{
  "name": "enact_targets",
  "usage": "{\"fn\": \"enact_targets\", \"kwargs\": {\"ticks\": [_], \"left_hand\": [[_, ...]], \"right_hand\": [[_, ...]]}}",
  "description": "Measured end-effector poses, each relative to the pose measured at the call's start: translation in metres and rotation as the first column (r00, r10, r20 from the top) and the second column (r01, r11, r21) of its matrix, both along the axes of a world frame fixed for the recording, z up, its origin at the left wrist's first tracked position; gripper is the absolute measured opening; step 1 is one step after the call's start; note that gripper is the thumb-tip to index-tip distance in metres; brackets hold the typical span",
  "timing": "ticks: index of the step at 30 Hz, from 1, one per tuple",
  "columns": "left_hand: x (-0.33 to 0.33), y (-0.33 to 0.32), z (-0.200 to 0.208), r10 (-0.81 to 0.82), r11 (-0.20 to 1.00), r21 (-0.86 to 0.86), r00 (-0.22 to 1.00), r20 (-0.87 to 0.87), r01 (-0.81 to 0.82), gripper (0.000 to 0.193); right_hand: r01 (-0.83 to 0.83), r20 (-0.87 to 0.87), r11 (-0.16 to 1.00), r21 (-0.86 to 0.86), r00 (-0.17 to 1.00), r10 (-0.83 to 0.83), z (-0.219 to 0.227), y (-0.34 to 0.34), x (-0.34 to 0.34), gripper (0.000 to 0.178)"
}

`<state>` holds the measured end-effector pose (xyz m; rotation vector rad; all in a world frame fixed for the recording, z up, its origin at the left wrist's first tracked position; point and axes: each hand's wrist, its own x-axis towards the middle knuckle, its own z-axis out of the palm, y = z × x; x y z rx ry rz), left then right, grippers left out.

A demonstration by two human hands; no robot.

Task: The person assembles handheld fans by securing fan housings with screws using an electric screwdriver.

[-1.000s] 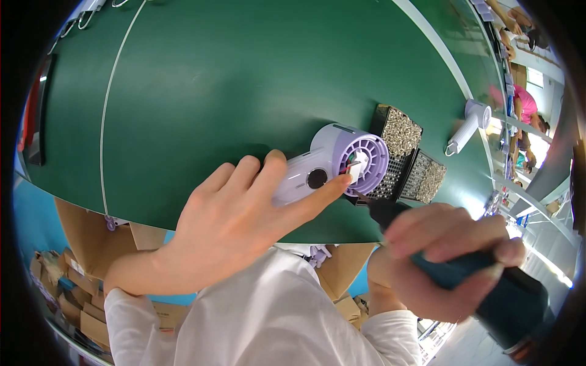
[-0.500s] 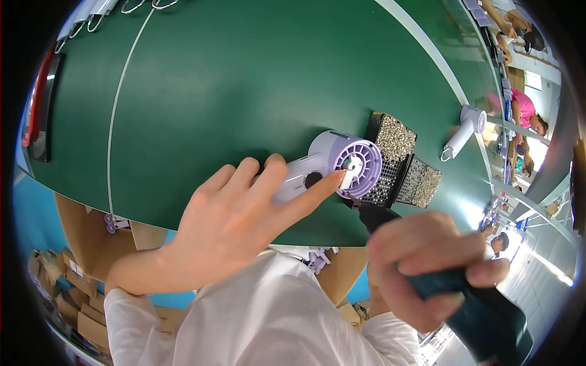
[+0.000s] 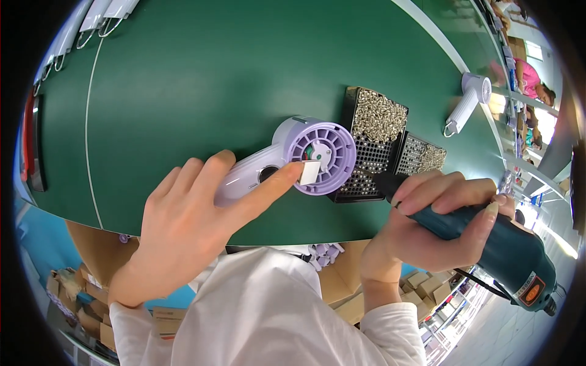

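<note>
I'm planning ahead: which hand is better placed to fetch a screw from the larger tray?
Probably the right hand: it holds the power screwdriver, whose nose is at the larger screw tray. The left hand is occupied at the purple fan, one fingertip by its white piece.

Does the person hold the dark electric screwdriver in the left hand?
No: the right hand grips the dark electric screwdriver, while the left hand is on the pale purple fan.

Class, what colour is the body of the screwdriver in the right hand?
The screwdriver has a dark teal body, seen best in the head view.
</note>
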<state>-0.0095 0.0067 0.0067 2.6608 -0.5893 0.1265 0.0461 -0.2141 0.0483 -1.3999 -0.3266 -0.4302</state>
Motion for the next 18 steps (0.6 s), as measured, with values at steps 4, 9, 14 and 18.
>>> {"fn": "enact_targets", "kwargs": {"ticks": [4,9,14,18], "left_hand": [[0.002,0.000,0.003,-0.014,1.000,-0.010,1.000,-0.019,0.014,0.066],[0.000,0.002,0.002,-0.012,1.000,-0.019,1.000,-0.018,0.012,0.067],[-0.003,0.006,0.005,0.003,0.999,-0.034,1.000,-0.019,-0.004,0.065],[-0.008,0.009,-0.003,-0.034,0.999,-0.008,0.999,0.034,0.034,0.064]], "right_hand": [[0.004,-0.005,1.000,-0.017,1.000,-0.004,-0.002,-0.001,0.002,0.019],[-0.096,0.014,0.981,-0.170,0.995,0.100,-0.001,0.003,-0.003,0.016],[0.011,0.047,0.997,-0.071,0.999,-0.007,0.002,0.010,-0.009,0.021],[-0.018,0.138,0.999,-0.029,0.990,0.022,0.020,0.005,-0.009,0.026]]}}
